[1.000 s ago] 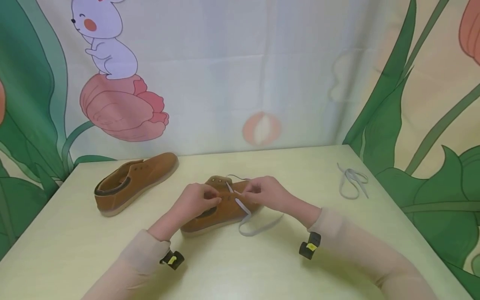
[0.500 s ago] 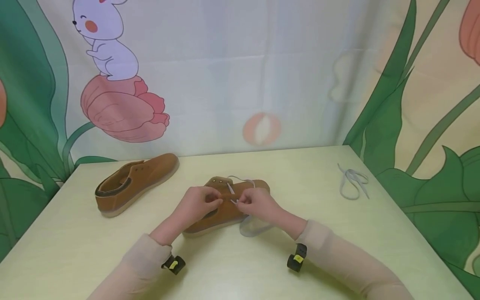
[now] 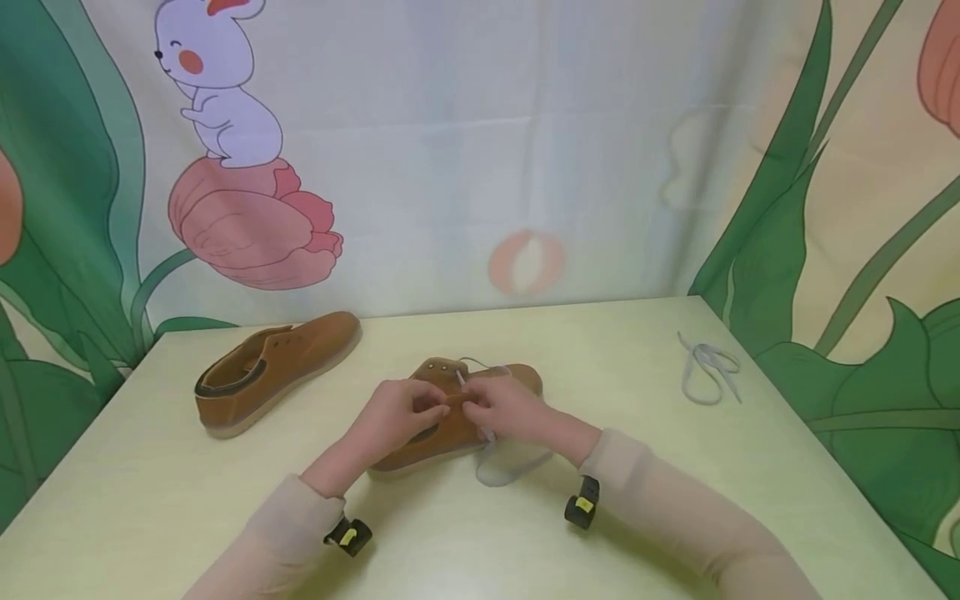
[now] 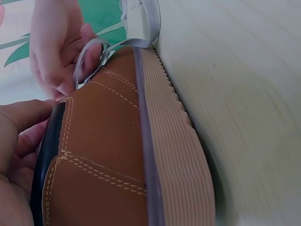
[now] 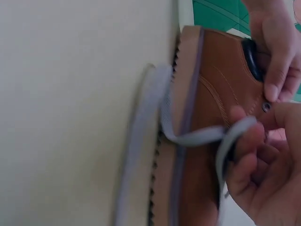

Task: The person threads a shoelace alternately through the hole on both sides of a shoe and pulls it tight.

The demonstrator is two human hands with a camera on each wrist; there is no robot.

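A brown shoe (image 3: 457,429) lies on the table with its toe to the right, its tongue lifted at the far side. My left hand (image 3: 393,412) pinches the near edge of its opening, beside an eyelet visible in the right wrist view. Close by, my right hand (image 3: 513,408) holds a flat grey shoelace (image 5: 202,136) in curled fingers over the eyelet row. Part of the lace hangs in a loop over the shoe's near side onto the table. The right fingers hide the lace's tip in the head view.
Another brown shoe (image 3: 277,367), with no lace visible in it, stands at the back left of the table (image 3: 465,542). A second grey shoelace (image 3: 705,371) lies loosely bundled at the right. Behind the table hangs a printed curtain (image 3: 420,167).
My right hand has moved left along the shoe, close to my left hand, bringing the lace with it. The left hand stays at the shoe's edge.
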